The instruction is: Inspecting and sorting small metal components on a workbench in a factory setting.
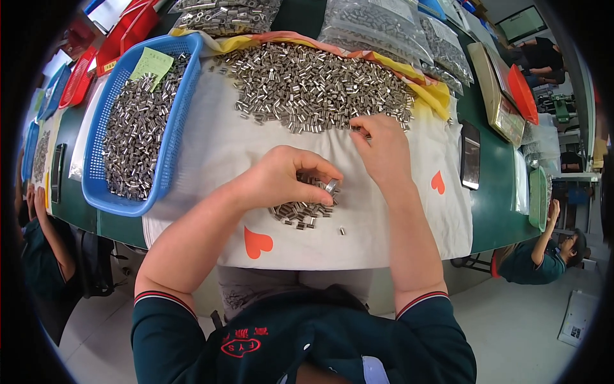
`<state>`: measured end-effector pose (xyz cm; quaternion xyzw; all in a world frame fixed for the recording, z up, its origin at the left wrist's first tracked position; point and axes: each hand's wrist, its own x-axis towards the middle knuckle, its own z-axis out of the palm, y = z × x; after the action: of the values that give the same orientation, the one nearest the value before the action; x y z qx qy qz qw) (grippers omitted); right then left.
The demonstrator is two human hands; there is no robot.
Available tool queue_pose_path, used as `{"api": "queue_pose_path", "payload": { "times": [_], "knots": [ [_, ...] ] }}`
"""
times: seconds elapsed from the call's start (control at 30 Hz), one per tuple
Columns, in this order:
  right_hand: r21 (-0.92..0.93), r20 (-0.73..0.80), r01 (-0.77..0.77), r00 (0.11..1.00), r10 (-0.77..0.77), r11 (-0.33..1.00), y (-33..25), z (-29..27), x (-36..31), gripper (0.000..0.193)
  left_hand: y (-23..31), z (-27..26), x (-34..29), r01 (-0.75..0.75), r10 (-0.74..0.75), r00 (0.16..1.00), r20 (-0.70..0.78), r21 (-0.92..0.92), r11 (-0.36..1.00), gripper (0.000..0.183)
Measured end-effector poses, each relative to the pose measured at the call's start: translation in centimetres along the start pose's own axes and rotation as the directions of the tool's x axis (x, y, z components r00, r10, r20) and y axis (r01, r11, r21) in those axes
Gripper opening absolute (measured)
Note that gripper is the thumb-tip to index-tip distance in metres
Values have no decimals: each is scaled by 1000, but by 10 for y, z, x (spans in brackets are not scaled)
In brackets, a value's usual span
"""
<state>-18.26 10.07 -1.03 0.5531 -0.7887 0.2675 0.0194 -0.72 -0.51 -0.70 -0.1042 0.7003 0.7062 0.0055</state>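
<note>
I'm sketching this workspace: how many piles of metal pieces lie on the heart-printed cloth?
2: a large pile along the cloth's far side, and a small pile partly hidden by the left hand. More could be hidden.

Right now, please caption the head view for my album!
Left hand holds shiny metal, right hand at the big metal pile.

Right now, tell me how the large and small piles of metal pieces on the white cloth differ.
The large pile spreads wide across the far side of the white cloth; the small pile is a compact patch closer to the person. The right hand is at the large pile's near edge, while the left hand partly hides the small pile. Both piles are loose, shiny and grey.
</note>
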Motion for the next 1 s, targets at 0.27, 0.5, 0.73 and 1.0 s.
{"api": "queue_pose_path", "payload": {
  "times": [0.27, 0.5, 0.73, 1.0],
  "knots": [
    [-82, 77, 7, 997, 0, 997, -4, 2, -2, 8, -5, -1, 2, -17, 12, 999, -42, -128, 992, 31],
    [695, 260, -260, 960, 102, 670, -30, -23, -11, 7, -7, -7, 5, -85, -2, 981, -194, -437, 896, 34],
    [657, 281, -230, 958, 50, 718, -35, -23, -12, 7, -7, -7, 6, -95, 16, 985, -174, -454, 886, 35],
    [360, 33, 115, 990, -136, 926, -44, -14, -17, 8, -7, -1, 5, -35, -54, 964, -262, -323, 946, 33]
  ]
}}
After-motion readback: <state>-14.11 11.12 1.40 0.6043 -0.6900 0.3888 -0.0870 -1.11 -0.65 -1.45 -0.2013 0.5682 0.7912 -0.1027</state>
